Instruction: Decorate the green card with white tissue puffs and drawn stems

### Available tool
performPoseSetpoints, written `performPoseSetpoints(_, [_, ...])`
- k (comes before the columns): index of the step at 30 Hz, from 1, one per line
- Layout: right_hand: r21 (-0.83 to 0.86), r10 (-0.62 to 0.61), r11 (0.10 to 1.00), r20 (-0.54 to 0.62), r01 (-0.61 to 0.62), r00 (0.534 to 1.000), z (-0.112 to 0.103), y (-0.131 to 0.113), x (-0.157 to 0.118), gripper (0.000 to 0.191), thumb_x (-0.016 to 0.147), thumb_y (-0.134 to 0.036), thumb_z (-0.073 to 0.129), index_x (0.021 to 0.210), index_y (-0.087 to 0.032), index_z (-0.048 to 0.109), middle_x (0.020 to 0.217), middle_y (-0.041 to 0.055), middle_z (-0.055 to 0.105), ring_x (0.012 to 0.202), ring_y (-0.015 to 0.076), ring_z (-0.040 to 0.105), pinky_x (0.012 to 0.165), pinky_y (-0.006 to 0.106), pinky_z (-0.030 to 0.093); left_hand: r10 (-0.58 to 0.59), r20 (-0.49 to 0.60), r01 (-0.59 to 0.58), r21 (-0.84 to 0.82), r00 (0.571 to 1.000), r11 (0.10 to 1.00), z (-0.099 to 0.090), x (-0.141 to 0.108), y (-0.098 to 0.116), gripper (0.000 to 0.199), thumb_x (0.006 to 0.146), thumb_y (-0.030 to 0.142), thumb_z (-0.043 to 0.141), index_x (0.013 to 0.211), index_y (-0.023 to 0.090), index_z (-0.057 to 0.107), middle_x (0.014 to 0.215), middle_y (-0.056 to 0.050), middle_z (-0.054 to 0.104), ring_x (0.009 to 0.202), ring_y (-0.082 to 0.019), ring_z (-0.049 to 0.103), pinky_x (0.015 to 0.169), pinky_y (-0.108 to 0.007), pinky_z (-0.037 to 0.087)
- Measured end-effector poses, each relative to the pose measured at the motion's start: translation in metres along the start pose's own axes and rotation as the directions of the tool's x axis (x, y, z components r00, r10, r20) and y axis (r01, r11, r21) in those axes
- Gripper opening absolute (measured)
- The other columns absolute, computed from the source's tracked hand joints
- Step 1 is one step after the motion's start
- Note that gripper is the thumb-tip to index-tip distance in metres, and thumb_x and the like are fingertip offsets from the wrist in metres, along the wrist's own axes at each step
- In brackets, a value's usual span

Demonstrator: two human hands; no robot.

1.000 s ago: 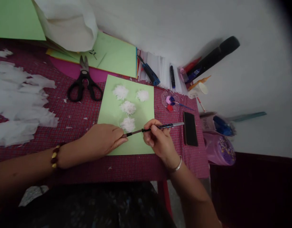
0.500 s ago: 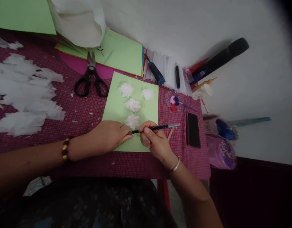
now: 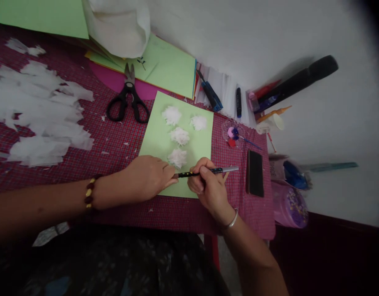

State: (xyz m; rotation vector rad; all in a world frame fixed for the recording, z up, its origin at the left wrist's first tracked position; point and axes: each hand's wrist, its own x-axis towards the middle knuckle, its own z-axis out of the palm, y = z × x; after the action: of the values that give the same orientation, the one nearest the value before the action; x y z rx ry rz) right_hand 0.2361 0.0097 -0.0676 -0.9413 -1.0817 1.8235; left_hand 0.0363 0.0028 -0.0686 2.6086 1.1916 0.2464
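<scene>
A dark pencil (image 3: pixel 218 170) with a silver end lies level between my hands, over the lower part of a green sheet (image 3: pixel 200 146). My left hand (image 3: pixel 149 177) pinches its left end, palm down. My right hand (image 3: pixel 211 185) is closed round its middle, the silver end sticking out to the right. Several fluffy white paper tufts sit on the sheet, the lowest tuft (image 3: pixel 177 158) just above my hands. Part of a thin wooden stick (image 3: pixel 226 176) shows beside my right fingers.
Black scissors (image 3: pixel 128 96) and a heap of white paper pieces (image 3: pixel 44 111) lie left. Rightward are a phone (image 3: pixel 255 172), a paint palette (image 3: pixel 233 134) and a pink tub (image 3: pixel 290 205). A blue cutter (image 3: pixel 212 95) and marker (image 3: pixel 239 102) lie by the wall.
The whole view has shifted, so the table things appear further right. Both hands still hold the pencil, and more of its patterned left part shows between them.
</scene>
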Motion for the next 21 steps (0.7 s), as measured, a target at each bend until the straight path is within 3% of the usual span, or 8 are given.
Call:
performPoseSetpoints(7, [0.027,0.0,1.0,-0.024,0.001,1.0,0.007,0.004,0.003,0.032,0.088,-0.05,0.059,0.076,-0.026,0.042,0.044,-0.0129,0.026,0.036,0.006,0.016,0.037,0.021,0.019,-0.006,0.02,0.006,0.01,1.0,1.0,-0.002,0.002,0.005,0.047,0.103,0.042,0.033,0.08,0.014,0.064,0.07,-0.009,0.064,0.066,-0.019,0.06,0.063,-0.032,0.041])
performPoseSetpoints(9, [0.029,-0.006,1.0,-0.009,0.007,1.0,0.007,0.005,0.0,0.03,0.09,-0.051,0.058,0.079,-0.026,0.043,0.046,-0.0125,0.027,0.036,0.0064,0.021,0.037,0.021,0.023,-0.035,0.01,0.036,-0.068,0.999,0.997,-0.004,0.003,0.007,0.048,0.103,0.043,0.031,0.081,0.014,0.063,0.068,-0.009,0.064,0.063,-0.019,0.059,0.06,-0.031,0.041])
performPoseSetpoints(12, [-0.075,-0.031,0.996,0.087,0.038,0.996,0.007,0.005,-0.004,0.027,0.093,-0.051,0.055,0.088,-0.025,0.05,0.055,-0.0093,0.039,0.043,0.0075,0.038,0.044,0.023,0.035,-0.048,0.011,0.049,-0.309,0.999,0.95,-0.009,0.003,0.011,0.047,0.105,0.04,0.027,0.083,0.016,0.062,0.069,-0.005,0.065,0.059,-0.015,0.057,0.058,-0.028,0.04])
performPoseSetpoints(15, [-0.183,-0.088,0.976,0.147,0.115,0.985,0.001,-0.001,-0.006,0.031,0.096,-0.051,0.051,0.087,-0.021,0.053,0.071,-0.0036,0.052,0.055,0.007,0.05,0.051,0.023,0.042,0.128,-0.009,-0.12,-0.415,0.992,0.902,-0.014,-0.001,0.012,0.048,0.105,0.038,0.025,0.077,0.018,0.059,0.069,-0.002,0.064,0.057,-0.013,0.055,0.056,-0.026,0.041])
performPoseSetpoints(18, [-0.215,0.019,0.976,0.256,0.038,0.967,-0.011,-0.014,-0.007,0.035,0.1,-0.049,0.044,0.08,-0.02,0.051,0.067,-0.0042,0.052,0.048,0.0046,0.044,0.044,0.02,0.035,0.338,-0.126,-0.358,-0.213,0.933,0.909,-0.018,-0.012,0.004,0.04,0.102,0.043,0.036,0.081,0.02,0.061,0.077,-0.005,0.067,0.068,-0.016,0.059,0.064,-0.03,0.047])
performPoseSetpoints(19, [-0.26,0.115,0.965,0.333,-0.026,0.936,-0.015,-0.019,-0.007,0.036,0.1,-0.048,0.044,0.08,-0.019,0.053,0.061,-0.0053,0.05,0.045,0.0046,0.041,0.042,0.02,0.032,0.336,-0.187,-0.36,-0.11,0.923,0.927,-0.02,-0.016,0.001,0.031,0.101,0.04,0.041,0.09,0.021,0.064,0.086,-0.006,0.069,0.079,-0.018,0.062,0.073,-0.032,0.05])
performPoseSetpoints(21, [-0.354,0.275,0.929,0.469,-0.107,0.839,-0.023,-0.026,-0.008,0.035,0.1,-0.046,0.046,0.084,-0.017,0.059,0.054,-0.0065,0.047,0.044,0.0052,0.041,0.041,0.019,0.031,0.243,-0.283,-0.232,0.074,0.928,0.97,-0.026,-0.022,-0.008,0.02,0.099,0.031,0.047,0.11,0.026,0.064,0.108,-0.007,0.069,0.105,-0.022,0.061,0.094,-0.039,0.047])
